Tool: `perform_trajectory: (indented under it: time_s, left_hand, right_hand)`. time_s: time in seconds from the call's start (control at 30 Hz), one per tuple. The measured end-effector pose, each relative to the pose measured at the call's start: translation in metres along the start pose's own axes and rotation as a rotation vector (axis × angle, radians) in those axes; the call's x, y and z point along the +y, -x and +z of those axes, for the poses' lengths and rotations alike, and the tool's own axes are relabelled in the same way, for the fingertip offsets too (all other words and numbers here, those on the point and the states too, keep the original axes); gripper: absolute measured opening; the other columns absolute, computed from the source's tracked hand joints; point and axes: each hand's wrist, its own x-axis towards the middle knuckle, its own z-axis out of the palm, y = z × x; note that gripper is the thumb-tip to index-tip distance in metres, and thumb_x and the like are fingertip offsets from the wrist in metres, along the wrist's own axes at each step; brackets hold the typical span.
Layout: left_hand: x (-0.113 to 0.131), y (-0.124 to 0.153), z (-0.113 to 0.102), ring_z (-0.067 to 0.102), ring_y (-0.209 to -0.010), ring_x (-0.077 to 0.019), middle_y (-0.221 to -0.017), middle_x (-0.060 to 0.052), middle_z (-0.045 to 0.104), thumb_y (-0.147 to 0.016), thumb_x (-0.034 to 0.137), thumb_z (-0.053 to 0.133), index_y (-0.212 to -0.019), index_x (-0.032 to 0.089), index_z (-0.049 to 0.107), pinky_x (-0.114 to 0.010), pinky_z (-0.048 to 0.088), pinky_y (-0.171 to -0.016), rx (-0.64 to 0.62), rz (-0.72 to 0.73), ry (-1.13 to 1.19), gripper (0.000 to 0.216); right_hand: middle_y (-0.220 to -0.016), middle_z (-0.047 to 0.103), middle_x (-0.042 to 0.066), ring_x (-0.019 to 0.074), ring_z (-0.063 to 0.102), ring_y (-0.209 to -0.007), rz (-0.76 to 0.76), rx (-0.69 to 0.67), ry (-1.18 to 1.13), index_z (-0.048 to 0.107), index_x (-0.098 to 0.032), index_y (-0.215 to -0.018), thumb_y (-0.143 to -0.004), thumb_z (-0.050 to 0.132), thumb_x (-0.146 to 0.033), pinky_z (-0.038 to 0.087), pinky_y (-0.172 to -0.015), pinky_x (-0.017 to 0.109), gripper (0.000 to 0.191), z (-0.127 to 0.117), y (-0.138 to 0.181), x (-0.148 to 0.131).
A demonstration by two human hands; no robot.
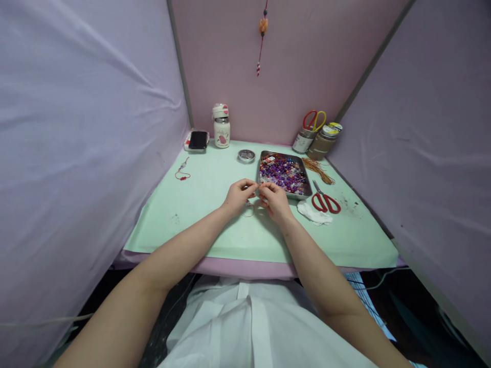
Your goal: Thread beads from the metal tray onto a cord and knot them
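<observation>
My left hand [238, 197] and my right hand [273, 199] meet over the green mat [215, 225], fingertips pinched together on something tiny that I cannot make out. A thin clear cord loop [248, 209] lies under them. Just beyond the right hand stands a metal tray [264, 156] full of purple, red and clear beads [284, 173].
Red scissors [325, 201] and a white tissue [313, 212] lie right of the tray, orange cords [318, 169] behind them. Two jars [318, 140], a small bottle [221, 128], a phone [198, 140], a round tin [246, 155] and a red charm [183, 170] sit farther back. Cloth walls enclose the table.
</observation>
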Motion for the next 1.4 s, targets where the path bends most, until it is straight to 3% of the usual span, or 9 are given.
perform_trajectory:
  time_s: [0.23, 0.6, 0.83, 1.07, 1.4]
  left_hand:
    - [0.007, 0.005, 0.000, 0.054, -0.061, -0.0099, -0.069, 0.000, 0.062, -0.073, 0.033, 0.066, -0.076, 0.016, 0.064, -0.024, 0.044, -0.062, -0.010, 0.122, -0.231, 0.018]
    - [0.005, 0.006, -0.002, 0.050, -0.060, -0.0080, -0.076, 0.000, 0.058, -0.078, 0.028, 0.061, -0.075, 0.016, 0.065, -0.022, 0.040, -0.060, -0.027, 0.291, -0.357, 0.012]
    - [0.005, 0.005, -0.002, 0.049, -0.059, -0.0078, -0.074, 0.000, 0.058, -0.078, 0.028, 0.062, -0.075, 0.016, 0.065, -0.022, 0.039, -0.059, -0.026, 0.284, -0.348, 0.013]
    - [0.005, 0.005, -0.002, 0.051, -0.057, -0.0093, -0.069, 0.000, 0.061, -0.075, 0.030, 0.064, -0.076, 0.016, 0.066, -0.024, 0.041, -0.059, 0.018, 0.180, -0.273, 0.014]
    - [0.007, 0.005, 0.000, 0.052, -0.057, -0.0098, -0.066, 0.000, 0.061, -0.073, 0.029, 0.065, -0.074, 0.016, 0.064, -0.024, 0.041, -0.059, 0.034, 0.144, -0.277, 0.013]
  right_hand:
    - [-0.059, 0.048, -0.005, 0.0079, 0.040, -0.053, -0.011, 0.010, 0.025, 0.052, -0.020, -0.065, -0.056, 0.064, -0.027, 0.025, -0.040, 0.017, 0.016, -0.002, -0.001, 0.000]
    - [-0.055, 0.046, -0.005, 0.0086, 0.038, -0.052, -0.039, 0.031, 0.025, 0.050, -0.020, -0.063, -0.058, 0.064, -0.027, 0.024, -0.041, 0.019, 0.017, -0.001, -0.001, -0.001]
    - [-0.057, 0.047, -0.005, 0.0096, 0.041, -0.053, -0.098, 0.051, 0.023, 0.050, -0.021, -0.067, -0.061, 0.066, -0.031, 0.029, -0.044, 0.021, 0.020, -0.001, -0.001, 0.002]
    - [-0.059, 0.049, -0.005, 0.0098, 0.043, -0.054, -0.190, 0.048, 0.055, 0.051, -0.021, -0.069, -0.066, 0.067, -0.034, 0.036, -0.051, 0.024, 0.021, -0.002, -0.004, 0.008]
    - [-0.058, 0.049, -0.006, 0.0092, 0.042, -0.051, -0.281, 0.036, 0.142, 0.054, -0.021, -0.071, -0.069, 0.067, -0.036, 0.034, -0.050, 0.024, 0.020, -0.007, -0.008, 0.013]
